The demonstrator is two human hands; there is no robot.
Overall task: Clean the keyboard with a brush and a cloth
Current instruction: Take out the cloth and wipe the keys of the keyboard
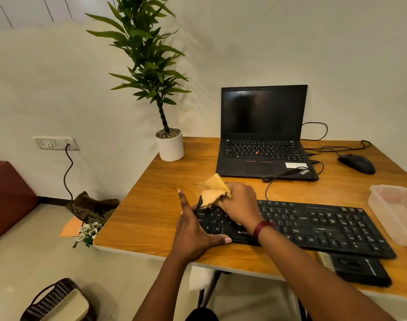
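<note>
Keyboard (313, 225) lies along the counter's (151, 205) near edge, in front of the laptop (262, 135). I see the right hand (240, 202) with its grip closed round the cloth (215, 191), pressing it onto the keys at the left end. The left hand (193, 230) braces that end, fingers straight, grip holding nothing. The brush (326, 260) lies just before the keyboard's right part.

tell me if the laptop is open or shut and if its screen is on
Open: the laptop lid stands upright behind its keys. The screen is dark, so it looks off.
</note>
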